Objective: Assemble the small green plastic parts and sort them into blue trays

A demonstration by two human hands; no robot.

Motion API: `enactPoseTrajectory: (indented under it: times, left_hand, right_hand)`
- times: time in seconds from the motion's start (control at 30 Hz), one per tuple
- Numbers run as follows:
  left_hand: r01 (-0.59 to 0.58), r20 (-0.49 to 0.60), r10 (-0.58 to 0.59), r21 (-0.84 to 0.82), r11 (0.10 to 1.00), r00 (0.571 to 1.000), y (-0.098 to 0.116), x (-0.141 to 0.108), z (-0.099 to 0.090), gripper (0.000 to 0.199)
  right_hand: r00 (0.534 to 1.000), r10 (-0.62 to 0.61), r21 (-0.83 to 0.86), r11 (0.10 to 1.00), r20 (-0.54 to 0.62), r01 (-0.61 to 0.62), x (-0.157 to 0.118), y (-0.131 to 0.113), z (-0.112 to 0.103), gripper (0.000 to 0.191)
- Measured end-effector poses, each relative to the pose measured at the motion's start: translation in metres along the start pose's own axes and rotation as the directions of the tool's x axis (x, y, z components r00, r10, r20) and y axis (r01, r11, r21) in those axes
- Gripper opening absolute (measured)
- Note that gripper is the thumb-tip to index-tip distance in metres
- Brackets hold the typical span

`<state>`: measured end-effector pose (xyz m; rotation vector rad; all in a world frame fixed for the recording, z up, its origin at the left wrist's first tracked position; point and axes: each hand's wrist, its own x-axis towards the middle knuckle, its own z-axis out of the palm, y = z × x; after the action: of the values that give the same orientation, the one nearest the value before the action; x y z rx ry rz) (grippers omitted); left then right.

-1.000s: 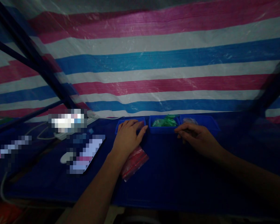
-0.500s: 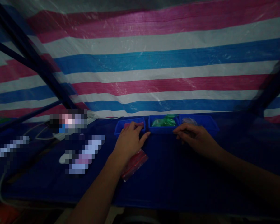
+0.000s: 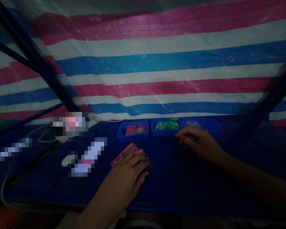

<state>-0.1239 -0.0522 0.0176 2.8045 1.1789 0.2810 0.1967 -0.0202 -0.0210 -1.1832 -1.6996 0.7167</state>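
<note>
Two red plastic bags [image 3: 127, 150] lie partly overlapping on the dark blue table. My left hand [image 3: 130, 170] rests over them, its fingers bent on the nearer bag. Behind it stands a blue tray [image 3: 132, 137] with pink and clear pieces. The middle blue tray [image 3: 165, 132] holds green and clear plastic items. At the right blue tray [image 3: 214, 126], with pale clear pieces inside, my right hand [image 3: 196, 140] hovers near the front edge. Its fingers are pinched together; what is between them is too small and dark to make out.
Left of my left arm lie a blurred-out long object [image 3: 89, 157] and a round white item [image 3: 68, 160]. A power strip [image 3: 64, 136] with cables is at the back left. Dark metal posts slant at both sides before a striped sheet [image 3: 157, 63].
My left hand has moved from the left tray back toward me, onto the bags. A second red bag now shows beside the first. My right hand has barely moved.
</note>
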Motion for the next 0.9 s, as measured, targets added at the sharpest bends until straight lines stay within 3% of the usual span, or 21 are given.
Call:
enactPoseTrajectory:
  times: [0.1, 0.27, 0.4, 0.57, 0.67, 0.77, 0.9]
  left_hand:
    - [0.005, 0.004, -0.005, 0.003, 1.000, 1.000, 0.000, 0.003, 0.005, 0.034]
    - [0.097, -0.126, -0.080, 0.131, 0.987, 0.989, -0.004, 0.008, 0.015, 0.036]
    - [0.114, -0.099, -0.101, 0.140, 0.984, 0.990, -0.007, 0.006, 0.025, 0.037]
    - [0.129, -0.075, -0.126, 0.030, 0.991, 0.989, -0.005, 0.012, 0.028, 0.044]
    - [0.075, -0.085, -0.081, -0.075, 0.994, 0.993, -0.001, 0.023, 0.020, 0.046]
    - [-0.015, -0.161, -0.024, -0.238, 0.971, 0.987, 0.008, 0.042, 0.005, 0.042]
    - [-0.111, -0.279, -0.008, -0.410, 0.905, 0.960, 0.025, 0.078, -0.010, 0.035]
  right_hand:
    - [1.000, 0.002, -0.009, 1.000, -0.006, -0.003, 0.001, -0.001, -0.001, 0.017]
    - [1.000, -0.002, -0.011, 1.000, -0.017, 0.002, 0.001, -0.001, -0.001, 0.019]
    - [1.000, -0.009, 0.002, 1.000, -0.014, 0.009, 0.001, -0.002, 0.001, 0.019]
    - [1.000, -0.012, -0.003, 1.000, 0.003, 0.012, 0.000, -0.003, 0.000, 0.018]
    - [1.000, -0.016, -0.006, 1.000, 0.001, 0.016, 0.000, -0.003, 0.000, 0.018]
    - [1.000, 0.001, 0.063, 0.998, 0.030, -0.003, -0.001, -0.005, 0.002, 0.023]
    - [0.987, -0.039, 0.273, 0.962, 0.153, -0.004, -0.004, -0.013, 0.006, 0.045]
